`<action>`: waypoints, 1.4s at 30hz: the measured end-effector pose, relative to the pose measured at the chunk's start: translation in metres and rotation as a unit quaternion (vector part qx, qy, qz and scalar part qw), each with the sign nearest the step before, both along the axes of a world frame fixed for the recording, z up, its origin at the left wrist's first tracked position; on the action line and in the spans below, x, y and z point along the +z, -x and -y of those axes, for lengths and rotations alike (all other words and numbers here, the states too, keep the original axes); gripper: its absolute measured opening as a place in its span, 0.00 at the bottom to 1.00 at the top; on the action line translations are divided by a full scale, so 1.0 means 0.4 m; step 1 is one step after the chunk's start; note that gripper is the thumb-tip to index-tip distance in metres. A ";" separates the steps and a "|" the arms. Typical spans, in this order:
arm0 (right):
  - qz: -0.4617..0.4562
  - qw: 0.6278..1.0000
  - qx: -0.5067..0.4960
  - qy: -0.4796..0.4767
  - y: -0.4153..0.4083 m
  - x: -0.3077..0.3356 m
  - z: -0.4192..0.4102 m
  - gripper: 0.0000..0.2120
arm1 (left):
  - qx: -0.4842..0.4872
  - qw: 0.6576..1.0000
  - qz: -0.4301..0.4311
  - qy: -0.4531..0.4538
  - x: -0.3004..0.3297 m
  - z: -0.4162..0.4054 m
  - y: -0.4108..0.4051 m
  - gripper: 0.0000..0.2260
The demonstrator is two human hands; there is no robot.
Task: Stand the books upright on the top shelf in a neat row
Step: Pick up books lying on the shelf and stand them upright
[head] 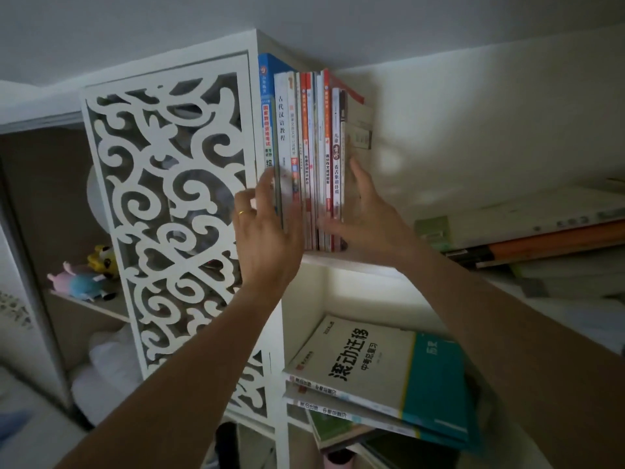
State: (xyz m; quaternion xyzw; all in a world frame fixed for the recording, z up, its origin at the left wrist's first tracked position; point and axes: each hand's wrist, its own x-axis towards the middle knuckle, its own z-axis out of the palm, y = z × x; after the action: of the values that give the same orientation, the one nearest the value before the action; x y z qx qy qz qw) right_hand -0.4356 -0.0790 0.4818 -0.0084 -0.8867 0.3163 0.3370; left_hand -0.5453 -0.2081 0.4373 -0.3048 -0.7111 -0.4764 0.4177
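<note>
Several books (306, 154) stand upright in a tight row at the left end of the top shelf (351, 262), against the white carved side panel (162, 204). My left hand (267, 238) presses its fingers against the front of the leftmost spines, a ring on one finger. My right hand (368, 214) lies flat against the cover of the rightmost book, holding the row together. Neither hand grips a single book. A pile of books (541, 238) lies flat further right on the same shelf.
On the shelf below, a few books (378, 377) lie stacked flat. Soft toys (84, 279) sit in the cabinet to the left behind the panel. The white wall (473, 130) backs the top shelf.
</note>
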 end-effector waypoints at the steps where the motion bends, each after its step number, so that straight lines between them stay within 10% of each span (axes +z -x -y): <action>1: -0.003 1.000 -0.003 -0.023 0.006 -0.008 -0.001 0.55 | 0.010 0.998 0.056 -0.021 -0.008 0.000 -0.010 0.26; 10: -0.057 0.986 -0.091 -0.126 0.079 -0.031 -0.010 0.61 | 0.046 0.989 0.137 0.006 -0.018 -0.002 -0.009 0.30; 20: 0.002 0.993 -0.006 -0.120 0.033 -0.047 -0.029 0.57 | 0.127 0.932 -0.143 0.307 -0.056 0.011 0.026 0.32; 27: -0.173 0.911 -0.205 -0.314 -0.167 -0.226 0.058 0.24 | 0.085 0.933 -0.172 0.305 -0.229 0.061 -0.069 0.27; 35: 0.281 0.896 -0.155 -0.307 -0.271 -0.539 -0.020 0.32 | 0.022 0.912 -0.023 0.410 -0.532 0.112 -0.138 0.24; 42: 0.291 0.874 -0.170 -0.350 -0.249 -0.490 -0.060 0.15 | -0.006 0.934 0.048 0.353 -0.539 0.101 -0.210 0.22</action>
State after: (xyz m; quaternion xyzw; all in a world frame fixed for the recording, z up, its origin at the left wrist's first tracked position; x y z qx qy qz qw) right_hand -0.3358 -0.0548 0.2858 -0.1324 -0.9823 -0.0936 0.0933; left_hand -0.4614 -0.2485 0.2218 -0.4133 -0.8509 -0.2113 0.2459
